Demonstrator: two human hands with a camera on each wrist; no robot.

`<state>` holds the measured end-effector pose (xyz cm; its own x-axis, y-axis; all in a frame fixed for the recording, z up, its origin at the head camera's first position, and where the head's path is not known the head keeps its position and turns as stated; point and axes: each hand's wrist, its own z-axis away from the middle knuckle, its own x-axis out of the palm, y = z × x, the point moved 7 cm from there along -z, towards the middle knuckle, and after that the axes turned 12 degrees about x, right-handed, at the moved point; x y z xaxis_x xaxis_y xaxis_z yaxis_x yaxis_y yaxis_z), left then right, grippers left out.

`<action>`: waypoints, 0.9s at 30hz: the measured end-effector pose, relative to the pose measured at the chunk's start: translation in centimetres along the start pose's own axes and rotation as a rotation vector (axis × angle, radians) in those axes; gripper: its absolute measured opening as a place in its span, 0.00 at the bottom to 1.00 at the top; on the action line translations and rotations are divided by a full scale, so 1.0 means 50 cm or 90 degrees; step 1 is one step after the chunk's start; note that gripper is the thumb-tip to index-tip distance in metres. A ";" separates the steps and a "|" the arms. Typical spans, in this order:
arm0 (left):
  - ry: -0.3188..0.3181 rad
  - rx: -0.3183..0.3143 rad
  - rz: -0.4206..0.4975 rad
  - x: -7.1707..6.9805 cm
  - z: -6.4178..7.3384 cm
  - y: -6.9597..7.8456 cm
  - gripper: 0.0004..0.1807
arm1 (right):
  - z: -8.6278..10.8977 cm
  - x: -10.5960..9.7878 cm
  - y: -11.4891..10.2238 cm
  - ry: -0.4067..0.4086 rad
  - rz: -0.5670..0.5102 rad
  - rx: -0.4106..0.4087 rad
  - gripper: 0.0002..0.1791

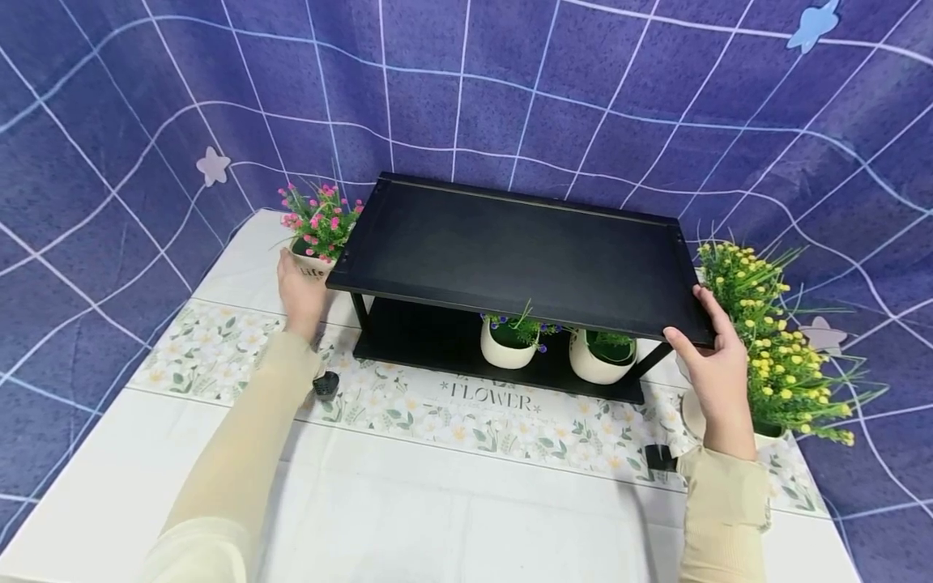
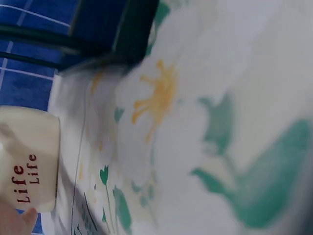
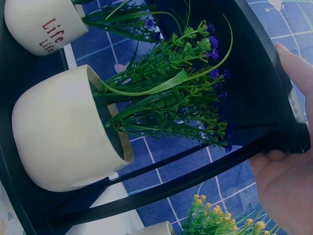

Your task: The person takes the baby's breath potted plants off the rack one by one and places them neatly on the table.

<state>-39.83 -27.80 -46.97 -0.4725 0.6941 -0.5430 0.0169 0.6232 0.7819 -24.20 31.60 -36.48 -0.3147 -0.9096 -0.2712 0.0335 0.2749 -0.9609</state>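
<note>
A black two-tier shelf (image 1: 510,251) stands on the table, and my right hand (image 1: 720,372) grips the front right corner of its top board, thumb on top and fingers round the side. Beyond the shelf's left end, my left hand (image 1: 300,291) holds a white pot (image 1: 313,264) of pink flowers (image 1: 324,219) by its side. Red "Life" lettering shows on that pot (image 2: 32,161) in the left wrist view, with a fingertip at its edge. On the lower board stand two white pots with purple-flowered plants, the left pot (image 1: 506,348) and the right pot (image 1: 601,360).
Yellow-flowered plants (image 1: 776,348) in pale pots stand right of the shelf, close beside my right hand. A floral runner marked "FLOWER" (image 1: 492,397) crosses the white table (image 1: 452,518). A blue gridded curtain (image 1: 466,89) hangs behind and at the sides.
</note>
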 end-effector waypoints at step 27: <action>0.295 0.046 0.441 -0.097 0.239 0.125 0.36 | -0.003 0.001 0.003 -0.018 -0.048 0.013 0.39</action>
<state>-26.92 -22.99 -43.11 -0.6490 0.7199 0.2463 0.4862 0.1434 0.8620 -24.33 31.64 -36.60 -0.2899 -0.9361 -0.1991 0.0308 0.1988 -0.9796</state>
